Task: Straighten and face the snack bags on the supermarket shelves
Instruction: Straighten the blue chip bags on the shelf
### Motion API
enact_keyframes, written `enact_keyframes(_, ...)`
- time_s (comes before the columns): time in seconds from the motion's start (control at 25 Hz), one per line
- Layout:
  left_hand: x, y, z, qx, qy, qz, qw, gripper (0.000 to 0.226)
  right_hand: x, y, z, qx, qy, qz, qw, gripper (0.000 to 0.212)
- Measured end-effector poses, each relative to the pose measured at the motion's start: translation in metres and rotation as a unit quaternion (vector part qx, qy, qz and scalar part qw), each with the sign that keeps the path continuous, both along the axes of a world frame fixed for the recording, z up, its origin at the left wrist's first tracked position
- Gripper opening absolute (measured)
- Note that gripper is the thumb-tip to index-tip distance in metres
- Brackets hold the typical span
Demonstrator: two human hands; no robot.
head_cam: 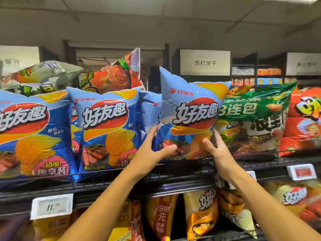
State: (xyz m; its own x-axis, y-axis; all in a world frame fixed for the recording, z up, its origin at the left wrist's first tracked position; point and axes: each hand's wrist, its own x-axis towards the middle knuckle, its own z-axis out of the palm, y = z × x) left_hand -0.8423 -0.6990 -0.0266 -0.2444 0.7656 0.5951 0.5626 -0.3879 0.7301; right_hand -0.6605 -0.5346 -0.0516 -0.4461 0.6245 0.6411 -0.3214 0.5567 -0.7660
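Reaching up from the bottom of the frame, two bare forearms, ending at the left hand [152, 146] and the right hand [214, 146]. Clamping the blue chip bag [192, 115] between them at its lower corners: left thumb lying across the steak picture, left fingers wrapping behind the edge; right thumb pressing on the front, right fingers tucked between this bag and the green multipack [255, 117]. Standing at the front of the upper wire shelf [173, 173], tilting slightly, top left corner poking higher than the right, logo facing outward.

Doing this well, probably: keeping the grip low and light so the puffed bag is not crushing, squaring the bottom seam onto the shelf lip, twisting until the top edge is running level with the neighbouring blue bag [104, 126], then easing it back flush with that row. Watching the right fingers while sliding out, since the green multipack is touching and could be dragging forward.

Hiding behind the held bag: another blue bag [149, 110], only a strip showing. Impossible to tell whether the held bag's bottom is resting on the wire or hanging just above it. Blurring at the edges: the price tag [52, 206] barely readable, the red bag [304, 119] at far right cut off, lower-shelf packs smeared.
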Motion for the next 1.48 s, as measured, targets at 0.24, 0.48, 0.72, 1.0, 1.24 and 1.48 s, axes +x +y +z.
enact_keyframes(0.24, -0.01, 0.0, 0.001, -0.03, -0.002, -0.029, 0.999, 0.071, 0.004, 0.001, 0.016, 0.029, -0.054, -0.029, 0.998, 0.121)
enact_keyframes(0.48, -0.015, 0.005, 0.002, -0.024, -0.038, -0.042, 0.998, 0.096, -0.006, 0.005, 0.028, 0.004, -0.013, 0.031, 0.999, 0.097)
enact_keyframes(0.72, -0.017, 0.004, 0.002, -0.043, -0.066, -0.047, 0.996, 0.108, -0.005, 0.024, 0.01, -0.011, -0.04, 0.099, 0.994, 0.093)
enact_keyframes(1.0, -0.009, 0.001, 0.001, -0.033, -0.067, -0.018, 0.997, 0.089, -0.007, 0.034, 0.02, 0.002, -0.007, 0.121, 0.993, 0.101)
enact_keyframes(1.24, -0.007, -0.006, 0.002, -0.03, -0.093, -0.04, 0.994, 0.086, -0.012, 0.025, 0.018, 0.001, -0.035, 0.092, 0.995, 0.101)
enact_keyframes(1.48, -0.014, -0.007, 0.0, -0.033, -0.141, -0.073, 0.987, 0.077, -0.012, 0.021, 0.004, -0.074, -0.05, 0.094, 0.992, 0.08)
